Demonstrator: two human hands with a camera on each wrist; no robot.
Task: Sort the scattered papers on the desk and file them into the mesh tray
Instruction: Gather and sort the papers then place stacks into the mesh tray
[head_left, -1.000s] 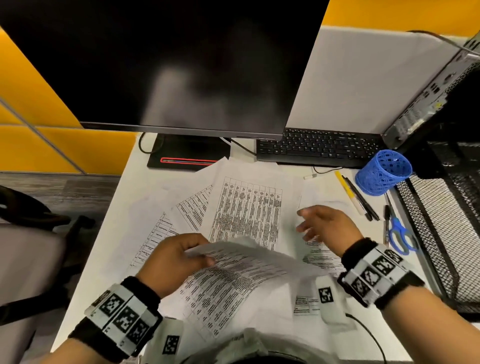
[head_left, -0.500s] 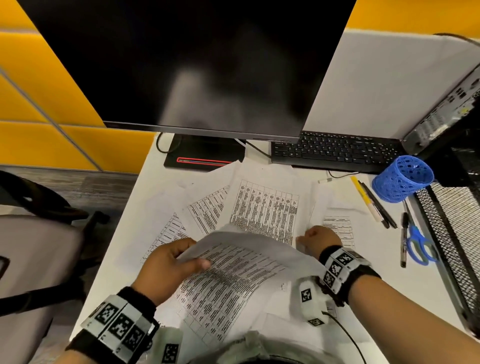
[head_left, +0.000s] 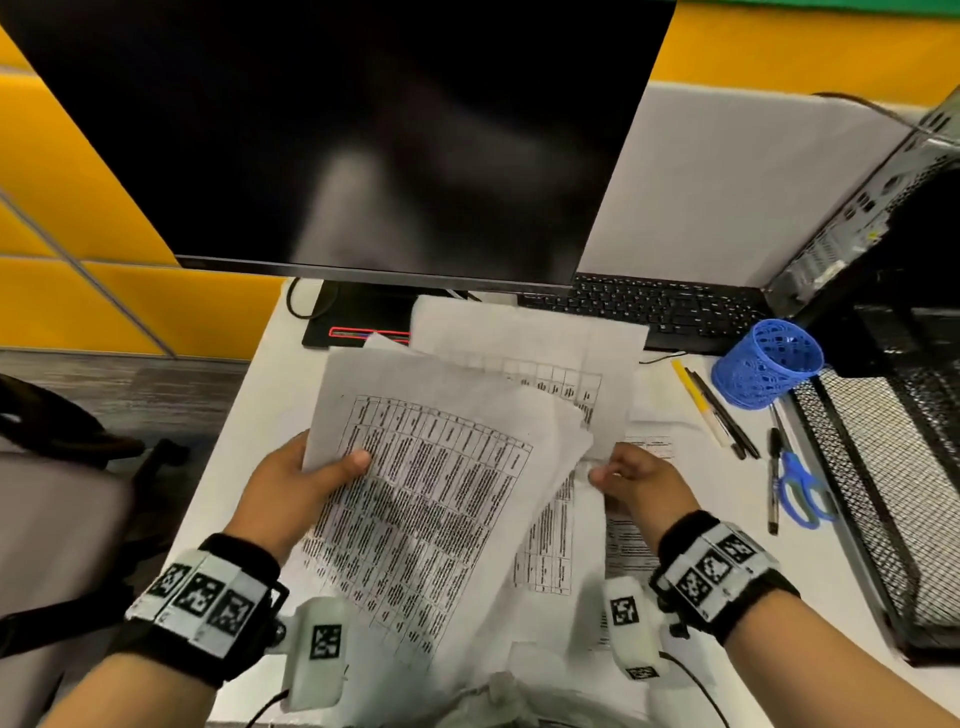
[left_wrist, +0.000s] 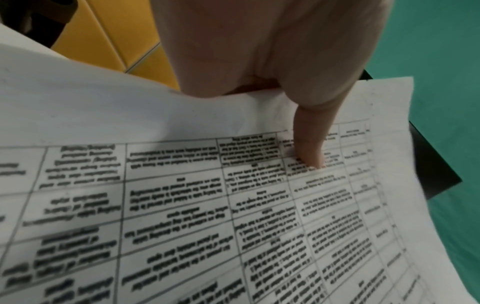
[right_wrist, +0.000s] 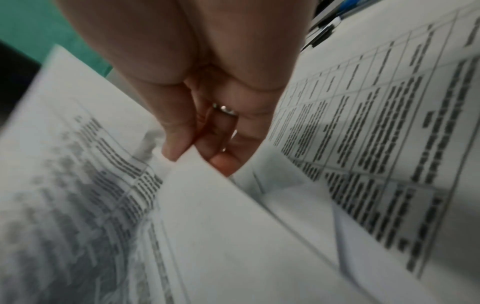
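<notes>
Head view. We held a sheaf of papers (head_left: 436, 483) raised off the desk (head_left: 249, 415), printed tables facing up. Our left hand (head_left: 291, 483) gripped its left edge, thumb (head_left: 348, 462) on top and fingers hidden beneath. Our right hand (head_left: 639, 478) pinched the right edge of the sheets, fingertips drawn together. More sheets (head_left: 634, 535) lay flat on the desk under and beside the right hand. The mesh tray (head_left: 883, 467) stood at the desk's right edge, well apart from the sheaf; we could not tell whether it held paper. Between tray and papers lay scissors (head_left: 802, 493), pens (head_left: 717, 410) and a blue cup (head_left: 769, 364) tipped on its side. A keyboard (head_left: 660, 309) sat behind, partly under the monitor (head_left: 363, 135). A computer case (head_left: 862, 208) leaned at the far right.

Left wrist view. Our thumb (left_wrist: 311, 144) pressed down on the top sheet (left_wrist: 207, 205), near its upper edge. The palm (left_wrist: 259, 45) ran in behind that edge. Print was blurred and unreadable.

Right wrist view. Our thumb (right_wrist: 176, 144) and a fingertip (right_wrist: 223, 162) pinched the corner of a blank-faced sheet (right_wrist: 221, 226) between them. A ring (right_wrist: 226, 110) showed on one curled finger. A printed sheet (right_wrist: 78, 185) curved up to the left, another (right_wrist: 389, 123) lay to the right. Pens (right_wrist: 327, 30) showed dimly at the top right.
</notes>
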